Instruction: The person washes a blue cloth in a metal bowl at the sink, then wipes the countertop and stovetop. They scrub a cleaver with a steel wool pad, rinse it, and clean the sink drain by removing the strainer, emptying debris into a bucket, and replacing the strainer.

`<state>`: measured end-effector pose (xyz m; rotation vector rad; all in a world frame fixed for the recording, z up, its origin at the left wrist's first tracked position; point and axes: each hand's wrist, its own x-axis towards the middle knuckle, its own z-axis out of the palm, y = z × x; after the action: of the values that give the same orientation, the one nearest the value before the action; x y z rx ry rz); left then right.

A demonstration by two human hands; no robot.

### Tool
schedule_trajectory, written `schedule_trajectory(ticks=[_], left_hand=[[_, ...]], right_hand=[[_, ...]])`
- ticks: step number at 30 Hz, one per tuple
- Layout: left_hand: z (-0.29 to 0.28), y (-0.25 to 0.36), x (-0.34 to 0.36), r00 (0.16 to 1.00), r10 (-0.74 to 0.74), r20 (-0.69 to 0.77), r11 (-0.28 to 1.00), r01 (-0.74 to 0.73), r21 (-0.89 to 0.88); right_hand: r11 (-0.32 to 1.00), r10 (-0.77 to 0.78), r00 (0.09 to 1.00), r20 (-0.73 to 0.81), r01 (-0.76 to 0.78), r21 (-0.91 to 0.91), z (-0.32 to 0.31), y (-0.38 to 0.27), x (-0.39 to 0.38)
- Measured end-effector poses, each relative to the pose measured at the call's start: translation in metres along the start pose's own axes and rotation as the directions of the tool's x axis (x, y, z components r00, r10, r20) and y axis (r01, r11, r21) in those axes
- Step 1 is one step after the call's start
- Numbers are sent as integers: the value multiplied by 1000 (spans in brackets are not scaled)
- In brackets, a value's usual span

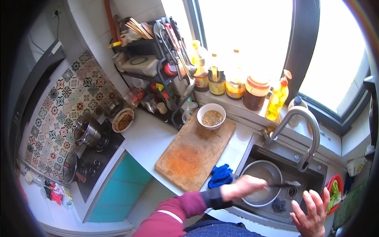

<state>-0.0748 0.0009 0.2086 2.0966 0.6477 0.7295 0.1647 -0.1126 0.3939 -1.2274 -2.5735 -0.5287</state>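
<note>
My left hand (244,187) reaches from the maroon sleeve over the near side of a round metal basin (278,194) in the sink. Its fingers are closed around a long dark implement (279,184) with a paler, metallic-looking far end. Motion blurs it, so I cannot tell its exact kind. Murky water (260,195) shows inside the basin. To the right, my right hand (311,213) is raised at the sink's near right corner, fingers spread and holding nothing. A dark scouring pad (279,205) lies on the sink floor between the basin and that hand.
The curved faucet (314,134) arches over the sink. A blue cloth (220,176) touches the wooden cutting board (185,158), which carries a white bowl (211,116) of food. A red basket (336,205) with greens stands at right. Bottles line the sill; a stove (98,158) is left.
</note>
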Motion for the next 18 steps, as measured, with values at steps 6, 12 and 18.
schedule_trajectory(ticks=[6, 12, 18], left_hand=[[-190, -36, -87, 734, -160, -661, 935, 328, 138], [-321, -60, -66, 480, -252, -840, 830, 554, 67], [-345, -111, -49, 361, -492, -792, 810, 522, -265]], right_hand=[[951, 276, 961, -28, -268, 155, 12, -21, -2], [896, 313, 946, 88, -325, 303, 47, -54, -11], [863, 384, 911, 148, -412, 294, 54, -67, -20]])
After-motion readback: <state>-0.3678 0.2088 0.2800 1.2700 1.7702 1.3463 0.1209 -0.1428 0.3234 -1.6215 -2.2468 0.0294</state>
